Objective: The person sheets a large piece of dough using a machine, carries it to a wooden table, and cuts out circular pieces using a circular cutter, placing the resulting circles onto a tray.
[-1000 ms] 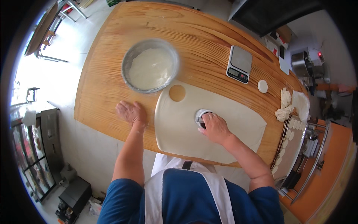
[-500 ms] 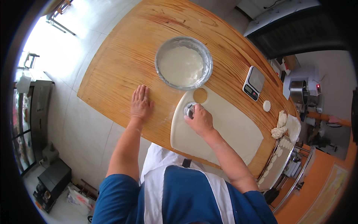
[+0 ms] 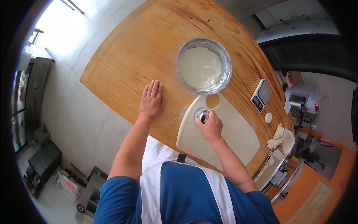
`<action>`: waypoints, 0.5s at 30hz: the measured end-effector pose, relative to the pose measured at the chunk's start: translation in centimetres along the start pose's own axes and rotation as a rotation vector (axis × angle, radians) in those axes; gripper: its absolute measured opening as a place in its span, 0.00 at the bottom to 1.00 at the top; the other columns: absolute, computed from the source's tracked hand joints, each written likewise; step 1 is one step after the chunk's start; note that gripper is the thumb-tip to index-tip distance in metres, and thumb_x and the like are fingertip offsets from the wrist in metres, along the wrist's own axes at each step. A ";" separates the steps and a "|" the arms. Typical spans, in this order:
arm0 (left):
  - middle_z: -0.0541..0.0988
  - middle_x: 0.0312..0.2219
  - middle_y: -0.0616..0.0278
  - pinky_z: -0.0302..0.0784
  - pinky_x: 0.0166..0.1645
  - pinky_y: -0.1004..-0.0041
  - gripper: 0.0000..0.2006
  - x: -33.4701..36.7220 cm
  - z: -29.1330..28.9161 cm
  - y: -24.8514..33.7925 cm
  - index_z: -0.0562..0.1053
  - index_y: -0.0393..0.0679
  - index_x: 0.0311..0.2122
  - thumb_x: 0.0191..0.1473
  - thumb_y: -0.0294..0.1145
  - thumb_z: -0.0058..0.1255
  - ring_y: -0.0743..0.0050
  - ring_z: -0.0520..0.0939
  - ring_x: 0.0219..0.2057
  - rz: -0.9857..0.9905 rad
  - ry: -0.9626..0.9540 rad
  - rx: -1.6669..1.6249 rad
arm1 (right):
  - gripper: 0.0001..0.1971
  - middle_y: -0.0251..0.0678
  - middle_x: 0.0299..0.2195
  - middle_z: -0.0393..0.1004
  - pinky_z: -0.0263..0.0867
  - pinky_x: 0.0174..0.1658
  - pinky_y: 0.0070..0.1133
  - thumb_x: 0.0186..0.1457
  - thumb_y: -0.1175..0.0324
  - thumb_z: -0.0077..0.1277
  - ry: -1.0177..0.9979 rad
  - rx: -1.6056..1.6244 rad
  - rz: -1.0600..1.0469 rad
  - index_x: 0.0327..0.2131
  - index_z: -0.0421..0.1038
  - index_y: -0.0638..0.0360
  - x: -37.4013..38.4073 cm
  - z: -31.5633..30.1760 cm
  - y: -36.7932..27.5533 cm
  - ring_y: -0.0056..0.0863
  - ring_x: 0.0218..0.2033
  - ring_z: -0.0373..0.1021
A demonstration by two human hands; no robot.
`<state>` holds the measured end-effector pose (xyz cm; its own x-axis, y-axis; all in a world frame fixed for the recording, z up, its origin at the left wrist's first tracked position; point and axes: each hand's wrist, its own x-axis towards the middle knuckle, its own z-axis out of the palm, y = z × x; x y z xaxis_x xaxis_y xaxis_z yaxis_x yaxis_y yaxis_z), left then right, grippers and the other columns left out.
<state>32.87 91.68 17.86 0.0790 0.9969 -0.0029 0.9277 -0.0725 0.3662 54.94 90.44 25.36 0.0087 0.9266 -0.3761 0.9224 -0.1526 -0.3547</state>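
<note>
A smooth, pale sheet of rolled-out dough (image 3: 233, 134) lies on the wooden table. My right hand (image 3: 211, 127) grips a round metal cutter (image 3: 202, 115), which stands on the sheet near its far left edge. Just beyond the cutter, a round hole (image 3: 212, 101) in the dough shows bare wood. My left hand (image 3: 152, 101) rests flat on the table to the left of the sheet, its fingers stretched out and holding nothing. A metal bowl (image 3: 225, 65) with pale, floury-looking contents stands past the hole.
To the right are a digital kitchen scale (image 3: 261, 95) and a small white disc (image 3: 268, 118). Crumpled dough scraps (image 3: 275, 143) lie by the table's right edge, above a tray (image 3: 265, 180) bearing several dough rounds. A dark oven-like appliance (image 3: 44, 160) stands at the lower left.
The whole view has shifted and turned slightly, moving the bowl and sheet rightward in the picture. My right hand stays on the cutter beside the hole; my left hand is still flat.
</note>
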 end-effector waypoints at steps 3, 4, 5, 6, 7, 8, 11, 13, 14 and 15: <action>0.56 0.50 0.51 0.42 0.57 0.65 0.29 -0.2 -0.1 0.1 0.56 0.35 0.49 0.40 0.36 0.43 0.59 0.52 0.54 -0.002 -0.013 -0.004 | 0.17 0.40 0.20 0.68 0.62 0.26 0.30 0.33 0.61 0.52 0.093 -0.073 -0.039 0.25 0.60 0.60 0.4 1.1 0.5 0.38 0.22 0.66; 0.56 0.50 0.51 0.42 0.57 0.65 0.29 -0.2 -0.2 0.2 0.56 0.35 0.49 0.40 0.37 0.43 0.59 0.52 0.54 -0.002 -0.019 -0.003 | 0.17 0.40 0.19 0.68 0.62 0.25 0.30 0.32 0.61 0.52 0.092 -0.105 -0.090 0.25 0.60 0.60 0.6 1.2 0.5 0.38 0.22 0.67; 0.56 0.50 0.51 0.42 0.57 0.65 0.29 -0.1 -0.4 0.3 0.56 0.35 0.49 0.40 0.38 0.43 0.59 0.52 0.54 -0.010 -0.026 0.006 | 0.16 0.40 0.19 0.68 0.62 0.25 0.30 0.32 0.61 0.52 0.090 -0.135 -0.140 0.24 0.60 0.59 0.9 1.1 0.7 0.37 0.22 0.67; 0.56 0.50 0.51 0.42 0.57 0.65 0.29 0.2 -0.4 0.4 0.56 0.35 0.49 0.41 0.39 0.42 0.60 0.52 0.54 -0.015 -0.033 0.016 | 0.16 0.40 0.18 0.68 0.63 0.24 0.29 0.32 0.61 0.52 0.090 -0.164 -0.189 0.24 0.60 0.59 1.2 1.1 0.9 0.37 0.21 0.67; 0.55 0.50 0.52 0.42 0.57 0.65 0.28 0.1 -0.5 0.5 0.56 0.36 0.49 0.42 0.39 0.42 0.60 0.52 0.54 -0.018 -0.046 0.024 | 0.16 0.40 0.19 0.68 0.63 0.24 0.29 0.33 0.60 0.52 -0.003 -0.206 -0.340 0.24 0.60 0.59 1.3 0.8 1.4 0.36 0.21 0.67; 0.55 0.50 0.52 0.42 0.57 0.65 0.28 0.1 -0.6 0.4 0.56 0.36 0.49 0.42 0.39 0.42 0.60 0.52 0.54 -0.014 -0.040 0.027 | 0.16 0.40 0.19 0.68 0.63 0.23 0.28 0.33 0.60 0.52 -0.079 -0.245 -0.501 0.23 0.60 0.58 1.9 0.1 1.7 0.35 0.21 0.67; 0.55 0.50 0.51 0.42 0.57 0.65 0.28 0.1 -0.3 0.4 0.56 0.35 0.49 0.41 0.39 0.42 0.60 0.52 0.54 -0.005 -0.009 0.023 | 0.16 0.39 0.20 0.68 0.63 0.22 0.27 0.33 0.59 0.53 -0.212 -0.352 -0.745 0.23 0.61 0.58 3.3 -0.8 2.4 0.33 0.21 0.67; 0.55 0.50 0.51 0.42 0.57 0.66 0.28 0.3 -0.1 0.4 0.56 0.35 0.49 0.41 0.37 0.42 0.59 0.51 0.54 -0.003 0.011 0.013 | 0.16 0.38 0.21 0.69 0.62 0.23 0.27 0.35 0.58 0.52 -0.252 -0.382 -0.745 0.23 0.61 0.59 3.4 -1.1 2.4 0.33 0.22 0.67; 0.55 0.50 0.51 0.42 0.57 0.66 0.28 0.3 -0.1 0.4 0.56 0.35 0.49 0.41 0.38 0.42 0.60 0.51 0.54 -0.005 0.011 0.024 | 0.16 0.38 0.21 0.68 0.62 0.24 0.27 0.35 0.58 0.52 -0.199 -0.285 -0.630 0.24 0.61 0.59 2.7 -1.2 2.3 0.34 0.22 0.66; 0.55 0.50 0.52 0.42 0.57 0.66 0.28 0.4 -0.1 0.4 0.56 0.36 0.49 0.42 0.39 0.41 0.60 0.51 0.54 -0.006 0.011 0.034 | 0.17 0.38 0.20 0.68 0.62 0.25 0.27 0.34 0.59 0.53 -0.145 -0.188 -0.514 0.24 0.61 0.59 1.7 -1.2 2.4 0.34 0.22 0.66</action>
<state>33.29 92.01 18.08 0.0699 0.9975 0.0055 0.9398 -0.0677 0.3349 57.61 92.06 24.88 -0.5006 0.8069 -0.3135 0.8472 0.3821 -0.3692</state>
